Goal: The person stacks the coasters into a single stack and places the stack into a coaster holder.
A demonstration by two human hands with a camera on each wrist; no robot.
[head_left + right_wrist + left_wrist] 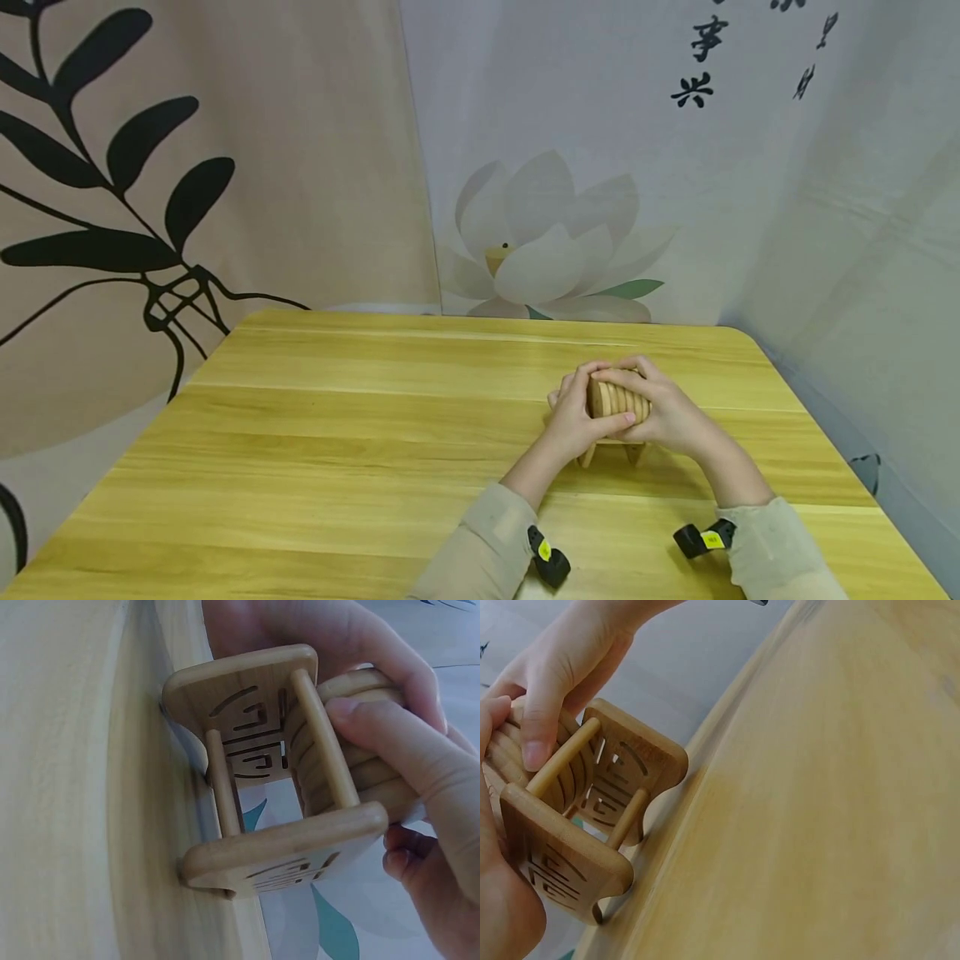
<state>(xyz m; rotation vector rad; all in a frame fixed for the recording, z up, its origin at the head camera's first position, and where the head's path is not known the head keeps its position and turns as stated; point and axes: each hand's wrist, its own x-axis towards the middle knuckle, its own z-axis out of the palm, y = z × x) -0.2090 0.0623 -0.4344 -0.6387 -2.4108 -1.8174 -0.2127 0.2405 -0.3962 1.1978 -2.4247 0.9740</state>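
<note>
A stack of round wooden coasters (618, 402) stands on edge in a small wooden rack (285, 840), towards the right side of the table. My left hand (581, 418) curls round the stack from the left, and my right hand (666, 412) grips it from the right. Both thumbs lie over the near side of the coasters. In the left wrist view the right hand (566, 671) presses a thumb against the coasters (574, 769) just above a round crossbar. Cut-out line patterns mark the two side panels, and the rack's feet rest on the tabletop.
The yellow wood-grain table (337, 467) has rounded far corners. Behind it hang a beige curtain (315, 150) with dark leaves and a pale curtain (555, 83) with a lotus print. Black straps with yellow labels sit at both cuffs.
</note>
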